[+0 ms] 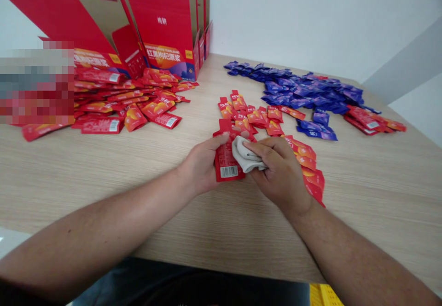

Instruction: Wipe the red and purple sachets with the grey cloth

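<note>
Between thumb and fingers, my left hand [203,163] grips a red pouch [224,156], its barcode side turned up toward me. My right hand [281,170] is closed on a folded whitish cloth [246,154], which touches the right part of that pouch and covers some of it. Just beyond the hands lie several loose red-and-orange pouches [256,116]. A row of overlapping red pouches [312,177] runs beside and partly behind my right hand.
A large heap of red pouches [127,99] lies at left, in front of open red cartons [162,25]. Blue pouches [297,87] are piled at the back right. More red pouches [373,121] lie at far right. Something yellow [324,294] shows below the table's front edge.
</note>
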Tool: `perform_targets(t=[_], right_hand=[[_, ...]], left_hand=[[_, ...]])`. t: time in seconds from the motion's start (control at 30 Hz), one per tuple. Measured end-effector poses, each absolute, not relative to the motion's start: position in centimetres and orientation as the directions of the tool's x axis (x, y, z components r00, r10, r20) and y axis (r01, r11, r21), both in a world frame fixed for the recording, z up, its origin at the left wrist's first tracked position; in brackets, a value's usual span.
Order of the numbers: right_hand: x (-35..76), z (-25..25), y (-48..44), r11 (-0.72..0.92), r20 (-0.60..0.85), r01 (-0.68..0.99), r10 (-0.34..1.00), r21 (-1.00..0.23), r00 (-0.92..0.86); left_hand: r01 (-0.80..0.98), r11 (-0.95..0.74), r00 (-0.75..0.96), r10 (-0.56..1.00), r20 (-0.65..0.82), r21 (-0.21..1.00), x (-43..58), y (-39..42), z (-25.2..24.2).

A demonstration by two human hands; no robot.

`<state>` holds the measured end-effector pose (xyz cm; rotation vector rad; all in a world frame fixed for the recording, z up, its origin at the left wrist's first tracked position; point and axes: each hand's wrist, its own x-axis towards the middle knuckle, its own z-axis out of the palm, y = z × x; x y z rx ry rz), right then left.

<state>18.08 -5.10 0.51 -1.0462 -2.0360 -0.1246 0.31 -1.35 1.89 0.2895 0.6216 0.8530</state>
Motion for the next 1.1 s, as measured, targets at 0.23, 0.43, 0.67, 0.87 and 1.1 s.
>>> perform_targets(t=[0.23, 0.43, 0.67, 0.87, 1.1], right_hand=[[17.4, 1.2, -5.6, 0.649, 0.701, 0.739, 0.612, -0.181, -0.366], [16.3, 1.8, -6.8, 0.856, 0.526, 0.488, 0.498, -0.173, -0.689], [18.2, 1.5, -5.2, 0.652, 0.700, 0.745, 0.599, -0.144, -0.389], [16.4, 1.5, -6.9, 0.864, 0.505, 0.454, 0.497, -0.216, -0.706], [17.8, 0.7, -5.9, 0.809, 0.560, 0.547, 0.561, -0.215, -0.609]], left_hand=[[-0.533, 0.739, 0.616, 0.673, -0.410, 0.412, 1.1, -2.5, 1.2], [-0.630, 0.622, 0.468, 0.782, -0.412, 0.465, -0.1, -1.0, 2.0], [-0.511, 0.763, 0.647, 0.644, -0.407, 0.396, 1.0, -2.8, 1.2], [-0.604, 0.551, 0.438, 0.833, -0.338, 0.576, -0.9, 0.1, 1.9], [-0.149, -0.093, -0.038, 0.995, 0.089, 0.984, -6.2, 5.6, 1.5]])
